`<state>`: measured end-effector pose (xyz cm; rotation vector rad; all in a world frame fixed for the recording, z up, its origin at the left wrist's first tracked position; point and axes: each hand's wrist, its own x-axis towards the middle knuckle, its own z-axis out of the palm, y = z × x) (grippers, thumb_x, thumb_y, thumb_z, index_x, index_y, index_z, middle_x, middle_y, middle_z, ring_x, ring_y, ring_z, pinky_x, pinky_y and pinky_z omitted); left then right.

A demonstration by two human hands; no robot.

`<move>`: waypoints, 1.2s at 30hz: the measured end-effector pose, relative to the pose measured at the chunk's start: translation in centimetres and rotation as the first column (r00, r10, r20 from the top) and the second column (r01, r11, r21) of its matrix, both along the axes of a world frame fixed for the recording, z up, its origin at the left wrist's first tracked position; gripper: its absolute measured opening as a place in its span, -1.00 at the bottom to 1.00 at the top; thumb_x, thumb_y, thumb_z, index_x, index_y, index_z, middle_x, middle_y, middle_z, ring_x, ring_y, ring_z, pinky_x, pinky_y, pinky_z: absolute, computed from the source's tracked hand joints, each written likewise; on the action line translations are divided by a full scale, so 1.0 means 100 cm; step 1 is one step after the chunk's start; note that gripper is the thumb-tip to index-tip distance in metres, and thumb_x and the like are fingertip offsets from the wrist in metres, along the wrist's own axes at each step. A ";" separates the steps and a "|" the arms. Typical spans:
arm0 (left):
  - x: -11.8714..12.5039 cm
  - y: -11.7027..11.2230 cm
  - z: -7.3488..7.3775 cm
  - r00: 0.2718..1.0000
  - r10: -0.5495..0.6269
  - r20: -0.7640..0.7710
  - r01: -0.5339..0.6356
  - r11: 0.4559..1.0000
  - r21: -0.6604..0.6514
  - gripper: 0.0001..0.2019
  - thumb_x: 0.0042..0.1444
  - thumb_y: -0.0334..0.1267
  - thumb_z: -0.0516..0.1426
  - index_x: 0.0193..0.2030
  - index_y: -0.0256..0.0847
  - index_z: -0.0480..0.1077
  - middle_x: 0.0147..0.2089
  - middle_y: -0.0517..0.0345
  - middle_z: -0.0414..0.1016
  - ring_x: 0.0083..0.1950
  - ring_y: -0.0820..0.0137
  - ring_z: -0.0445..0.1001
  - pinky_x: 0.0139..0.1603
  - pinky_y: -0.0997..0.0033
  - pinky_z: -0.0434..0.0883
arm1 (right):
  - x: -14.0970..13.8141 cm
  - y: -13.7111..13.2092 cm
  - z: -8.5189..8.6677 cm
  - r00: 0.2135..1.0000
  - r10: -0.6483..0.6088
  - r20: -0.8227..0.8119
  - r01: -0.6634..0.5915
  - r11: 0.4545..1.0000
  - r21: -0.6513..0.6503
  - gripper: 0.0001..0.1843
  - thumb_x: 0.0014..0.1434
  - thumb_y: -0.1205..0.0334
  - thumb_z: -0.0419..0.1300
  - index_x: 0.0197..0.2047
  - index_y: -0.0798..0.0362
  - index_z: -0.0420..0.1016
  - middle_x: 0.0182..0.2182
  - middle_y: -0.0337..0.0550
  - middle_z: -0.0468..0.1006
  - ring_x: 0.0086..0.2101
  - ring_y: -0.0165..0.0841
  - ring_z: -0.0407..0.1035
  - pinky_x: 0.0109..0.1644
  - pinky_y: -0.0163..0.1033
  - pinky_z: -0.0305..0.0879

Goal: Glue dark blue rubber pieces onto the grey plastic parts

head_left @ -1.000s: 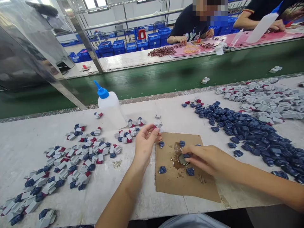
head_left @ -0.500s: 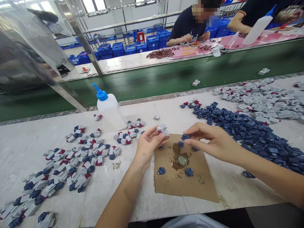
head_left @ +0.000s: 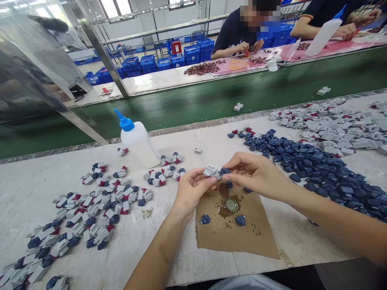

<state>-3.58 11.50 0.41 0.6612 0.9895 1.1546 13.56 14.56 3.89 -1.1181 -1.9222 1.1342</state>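
- Our left hand pinches a grey piece, our right hand a navy piece.
- We'd probably steady both and square them up before pressing.

My left hand and my right hand are bare, with slim, tapering fingers, and my forearms are bare as far as they show. Low at my front curves some pale blue-grey fabric; which garment it is, I cannot tell.
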 end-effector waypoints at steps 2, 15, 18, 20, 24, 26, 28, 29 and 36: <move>0.002 -0.001 0.000 1.000 0.027 0.012 -0.027 1.000 -0.007 -0.69 -0.36 -0.23 0.43 -0.41 -0.25 0.52 -0.44 0.16 0.58 -0.39 0.44 0.51 -0.31 0.45 0.48 | 0.000 0.002 -0.001 0.999 0.033 -0.019 -0.034 0.997 -0.069 -0.74 0.02 0.02 0.26 -0.40 0.02 0.37 -0.65 -0.28 0.44 -0.66 -0.45 0.32 -0.64 -0.35 0.26; 0.003 -0.005 -0.001 0.976 -0.064 -0.208 0.090 0.989 0.118 -0.69 -0.04 -0.15 0.27 -0.13 -0.16 0.45 -0.21 0.06 0.55 -0.37 0.36 0.52 -0.41 0.42 0.44 | -0.003 0.037 0.005 0.961 0.245 0.127 -0.248 0.969 0.010 -0.68 0.07 -0.04 0.22 -0.30 0.06 0.45 -0.49 -0.21 0.53 -0.48 -0.40 0.42 -0.44 -0.33 0.33; -0.022 0.004 0.001 0.703 0.153 -0.694 0.096 0.947 0.306 -0.73 0.08 -0.22 0.15 -0.06 -0.13 0.44 -0.16 0.03 0.50 -0.26 0.29 0.49 -0.33 0.37 0.42 | -0.005 0.112 0.002 0.913 -0.247 0.324 0.148 0.942 0.302 -0.56 0.20 -0.14 0.02 -0.22 0.06 0.46 -0.35 -0.13 0.55 -0.35 -0.35 0.43 -0.29 -0.27 0.36; -0.040 0.008 0.002 0.272 0.320 -0.908 0.159 0.915 0.370 -0.82 0.09 -0.28 0.10 -0.19 -0.19 0.47 -0.19 -0.01 0.49 -0.12 0.16 0.44 -0.22 0.27 0.41 | -0.002 0.169 -0.005 0.837 -0.409 0.364 0.276 0.889 0.365 -0.57 0.27 -0.04 -0.05 -0.09 0.12 0.43 -0.12 0.05 0.50 -0.16 -0.23 0.41 -0.12 -0.14 0.33; -0.060 0.008 0.000 -0.232 0.345 -0.910 0.235 0.927 0.292 -0.80 0.09 -0.39 0.06 -0.19 -0.26 0.47 -0.03 -0.13 0.47 0.10 0.01 0.34 -0.08 0.09 0.42 | 0.002 0.250 -0.030 0.771 -0.429 0.471 0.279 0.892 0.356 -0.61 0.21 0.04 0.14 0.00 0.12 0.40 -0.02 0.04 0.44 -0.09 -0.22 0.37 -0.02 -0.02 0.33; -0.060 0.006 0.000 -0.243 0.371 -0.896 0.267 0.914 0.306 -0.75 0.11 -0.32 0.09 -0.08 -0.28 0.45 0.09 -0.16 0.43 0.19 -0.04 0.28 0.00 -0.01 0.39 | 0.001 0.266 -0.043 0.764 -0.415 0.493 0.255 0.897 0.360 -0.67 0.24 0.08 0.13 -0.01 0.09 0.40 -0.03 -0.06 0.44 -0.09 -0.28 0.37 -0.01 -0.02 0.34; -0.057 0.004 0.000 -0.154 0.424 -0.893 0.273 0.886 0.374 -0.68 0.14 -0.21 0.09 0.01 -0.28 0.42 0.11 -0.17 0.43 0.23 -0.05 0.25 0.08 -0.10 0.34 | -0.002 0.267 -0.053 0.778 -0.400 0.485 0.221 0.896 0.384 -0.69 0.24 0.12 0.14 -0.01 0.10 0.41 -0.03 -0.05 0.45 -0.07 -0.26 0.37 0.02 0.01 0.33; -0.054 0.004 0.000 -0.066 0.449 -0.891 0.259 0.870 0.419 -0.67 0.16 -0.19 0.08 0.03 -0.27 0.41 0.09 -0.15 0.45 0.22 -0.02 0.27 0.11 -0.09 0.32 | -0.004 0.261 -0.056 0.794 -0.385 0.471 0.196 0.895 0.402 -0.67 0.21 0.13 0.16 0.00 0.11 0.40 -0.03 -0.01 0.45 -0.06 -0.22 0.37 0.04 0.03 0.32; -0.026 0.004 0.003 0.878 0.114 -0.464 -0.074 0.992 0.104 -0.50 0.16 0.01 0.06 0.14 -0.29 0.30 -0.07 -0.13 0.51 -0.11 0.25 0.49 -0.32 0.37 0.48 | -0.013 0.125 -0.046 0.953 0.026 0.302 -0.187 0.833 0.520 -0.39 0.11 0.06 0.24 0.20 -0.04 0.23 0.00 -0.09 0.50 -0.08 -0.25 0.43 -0.01 -0.15 0.41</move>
